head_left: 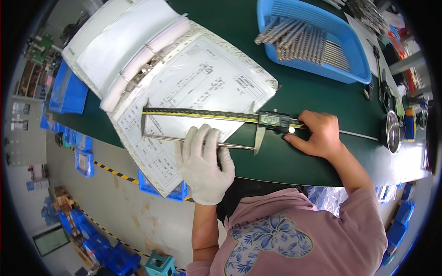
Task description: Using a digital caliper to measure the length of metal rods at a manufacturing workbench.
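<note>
My left hand (203,170), in a white glove, has its fingers closed around a thin metal rod (241,146) lying crosswise in front of me. Bare, my right hand (320,133) grips the sliding end of a long digital caliper (198,113) by its display. The caliper's jaws point toward me, spread wide at the two ends of the rod. One jaw is at the rod's left tip, the other at its right tip. Underneath lies an open ring binder (221,60) with drawing sheets in clear sleeves.
A blue plastic basket (359,50) at the back right holds several ridged metal rods (299,41). A thin rod (359,135) lies right of my right hand, near a metal bowl (392,131). Blue bins (69,87) stand left of the green table (294,96).
</note>
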`<state>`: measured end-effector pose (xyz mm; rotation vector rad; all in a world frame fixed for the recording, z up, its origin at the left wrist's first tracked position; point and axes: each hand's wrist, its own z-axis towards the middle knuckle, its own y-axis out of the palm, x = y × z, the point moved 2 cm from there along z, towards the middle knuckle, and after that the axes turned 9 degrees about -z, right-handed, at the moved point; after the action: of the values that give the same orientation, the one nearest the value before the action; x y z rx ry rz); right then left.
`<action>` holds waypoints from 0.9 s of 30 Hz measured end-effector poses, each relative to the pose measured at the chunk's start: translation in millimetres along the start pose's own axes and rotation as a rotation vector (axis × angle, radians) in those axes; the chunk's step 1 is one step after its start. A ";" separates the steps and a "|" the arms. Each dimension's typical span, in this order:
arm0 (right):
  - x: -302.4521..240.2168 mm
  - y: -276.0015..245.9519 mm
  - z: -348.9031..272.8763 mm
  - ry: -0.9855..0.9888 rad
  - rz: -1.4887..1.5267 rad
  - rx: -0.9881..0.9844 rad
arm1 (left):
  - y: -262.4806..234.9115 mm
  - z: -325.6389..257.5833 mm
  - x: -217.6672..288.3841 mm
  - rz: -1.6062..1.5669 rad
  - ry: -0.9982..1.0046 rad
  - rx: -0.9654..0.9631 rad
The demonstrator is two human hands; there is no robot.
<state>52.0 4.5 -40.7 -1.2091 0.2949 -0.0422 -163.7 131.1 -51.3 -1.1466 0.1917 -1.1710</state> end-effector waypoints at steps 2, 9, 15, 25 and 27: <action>2.2 0.9 -1.2 0.014 -0.008 -0.009 | 2.0 0.0 0.3 0.005 0.009 0.001; 5.7 2.1 -3.7 0.012 0.005 -0.028 | 5.8 0.1 0.0 0.002 0.021 0.038; 4.7 0.7 -4.0 -0.014 0.006 0.000 | 3.1 -0.9 3.5 -0.076 -0.004 0.018; 1.2 -0.8 -0.8 -0.041 -0.049 -0.021 | -6.4 21.1 7.0 -0.133 0.162 -0.190; 0.2 0.3 0.0 -0.041 -0.033 -0.038 | -11.4 20.7 7.7 -0.107 0.174 -0.225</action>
<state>52.1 4.6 -41.0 -1.2512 0.2409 -0.0404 -154.0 138.2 -29.5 -1.2627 0.4078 -1.3709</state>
